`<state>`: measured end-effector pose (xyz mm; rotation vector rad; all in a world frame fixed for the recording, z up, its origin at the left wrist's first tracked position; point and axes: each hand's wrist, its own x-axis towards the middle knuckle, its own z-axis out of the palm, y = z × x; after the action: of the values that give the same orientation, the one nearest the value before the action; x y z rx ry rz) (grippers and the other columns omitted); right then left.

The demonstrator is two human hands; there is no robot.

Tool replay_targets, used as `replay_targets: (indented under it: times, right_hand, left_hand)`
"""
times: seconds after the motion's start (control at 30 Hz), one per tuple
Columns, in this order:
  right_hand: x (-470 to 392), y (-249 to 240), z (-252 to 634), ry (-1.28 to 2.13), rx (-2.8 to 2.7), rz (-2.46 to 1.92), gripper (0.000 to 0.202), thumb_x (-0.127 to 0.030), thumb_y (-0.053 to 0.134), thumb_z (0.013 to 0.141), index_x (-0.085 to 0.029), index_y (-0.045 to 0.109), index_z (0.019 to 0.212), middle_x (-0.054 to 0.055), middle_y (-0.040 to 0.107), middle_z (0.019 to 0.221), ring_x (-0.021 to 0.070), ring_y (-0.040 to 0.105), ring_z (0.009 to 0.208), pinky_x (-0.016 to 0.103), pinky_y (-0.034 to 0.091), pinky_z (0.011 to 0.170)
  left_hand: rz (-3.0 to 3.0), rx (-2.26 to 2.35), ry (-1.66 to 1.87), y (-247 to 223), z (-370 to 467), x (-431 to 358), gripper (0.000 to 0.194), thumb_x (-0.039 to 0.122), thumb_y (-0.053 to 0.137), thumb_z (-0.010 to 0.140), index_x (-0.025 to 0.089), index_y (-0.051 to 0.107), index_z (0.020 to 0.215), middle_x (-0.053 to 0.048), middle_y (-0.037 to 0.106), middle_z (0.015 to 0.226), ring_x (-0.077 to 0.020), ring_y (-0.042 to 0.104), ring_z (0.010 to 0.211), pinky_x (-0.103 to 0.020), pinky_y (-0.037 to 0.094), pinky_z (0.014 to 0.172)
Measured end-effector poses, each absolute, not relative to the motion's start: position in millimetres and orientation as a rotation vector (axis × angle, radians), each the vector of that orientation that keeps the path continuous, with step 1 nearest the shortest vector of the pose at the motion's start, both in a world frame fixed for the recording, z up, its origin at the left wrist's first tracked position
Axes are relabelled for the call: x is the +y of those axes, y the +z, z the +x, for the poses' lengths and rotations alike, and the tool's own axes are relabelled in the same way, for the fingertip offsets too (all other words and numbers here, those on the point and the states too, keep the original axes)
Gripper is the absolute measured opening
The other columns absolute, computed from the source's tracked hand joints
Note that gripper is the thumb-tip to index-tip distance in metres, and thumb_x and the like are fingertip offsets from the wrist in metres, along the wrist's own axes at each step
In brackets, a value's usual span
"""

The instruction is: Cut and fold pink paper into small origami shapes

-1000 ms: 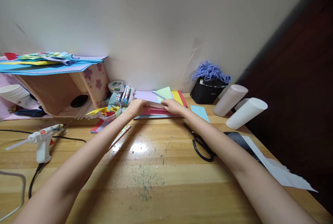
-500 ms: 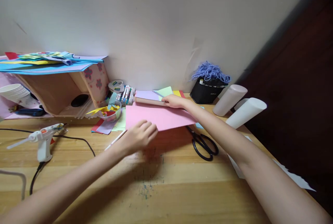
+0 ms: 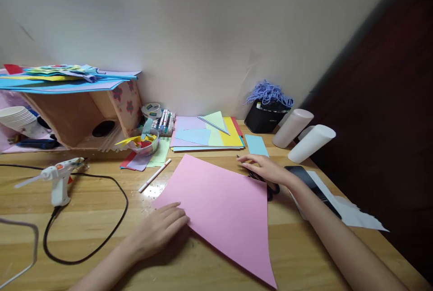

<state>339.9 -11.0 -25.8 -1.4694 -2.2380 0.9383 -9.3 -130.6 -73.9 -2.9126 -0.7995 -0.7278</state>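
Observation:
A large pink sheet of craft paper lies at a slant across the middle of the table, its near right corner pointing towards me. My left hand is closed on its left edge, fingers on top and the thumb out of sight. Just past the sheet's right corner, my right hand hovers over black-handled scissors, with its fingers stretched out and apart. The hand and the sheet hide much of the scissors. Behind the sheet is a stack of coloured sheets, topped by a striped pencil.
A white marker and a bowl of paper scraps are left of the sheet. Further left are a glue gun with its black cord and an open box. On the right stand white rolls, a yarn-topped black holder and a phone.
The pink sheet has come off the stack towards me, with my left hand at its edge. My right hand has let go of the raised coloured sheets, which now lie flat, and moved over the scissors.

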Motion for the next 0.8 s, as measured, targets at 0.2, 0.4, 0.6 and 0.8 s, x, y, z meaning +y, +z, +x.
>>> replay_targets:
  times: [0.2, 0.4, 0.6, 0.8]
  right_hand:
    - [-38.0, -41.3, 355.1, 0.912, -2.036, -1.564, 0.034, -0.045, 0.045, 0.083, -0.023, 0.063, 0.100, 0.005, 0.066, 0.107, 0.0237, 0.061, 0.095, 0.035, 0.045, 0.084]
    - [-36.6, -51.2, 375.3, 0.926, -1.923, -1.555, 0.032, -0.042, 0.043, 0.084, -0.021, 0.064, 0.096, 0.006, 0.066, 0.105, 0.0243, 0.059, 0.099, 0.037, 0.044, 0.088]
    - [-44.5, -41.7, 391.2, 1.098, -1.776, -1.375, 0.036, -0.036, 0.058, 0.076, -0.019, 0.061, 0.107, 0.009, 0.063, 0.109, 0.0265, 0.057, 0.104, 0.038, 0.046, 0.089]
    - [-51.5, -40.4, 377.5, 1.140, -1.686, -1.335, 0.037, -0.041, 0.073, 0.059, -0.020, 0.065, 0.088, 0.008, 0.068, 0.086, 0.0266, 0.062, 0.081, 0.035, 0.053, 0.067]
  left_hand:
    - [-2.988, -1.092, -0.385, -64.1, 3.2, -128.8, 0.040, 0.006, 0.043, 0.080, 0.021, 0.051, 0.117, -0.006, 0.059, 0.095, -0.0177, 0.056, 0.089, -0.046, 0.039, 0.098]
    - [-2.987, -1.172, -0.534, -57.4, 9.1, -120.4, 0.043, 0.002, 0.036, 0.083, 0.021, 0.049, 0.120, -0.008, 0.059, 0.110, -0.0186, 0.055, 0.097, -0.034, 0.046, 0.085]
    - [-2.896, -1.301, -1.151, -54.1, -4.2, -108.1, 0.041, 0.004, 0.034, 0.084, 0.021, 0.053, 0.116, -0.008, 0.059, 0.111, -0.0175, 0.053, 0.105, -0.032, 0.044, 0.088]
    - [-2.944, -1.174, -1.003, -60.7, -4.7, -91.4, 0.038, 0.014, 0.038, 0.090, 0.032, 0.053, 0.120, -0.005, 0.054, 0.121, -0.0173, 0.048, 0.113, -0.034, 0.039, 0.094]
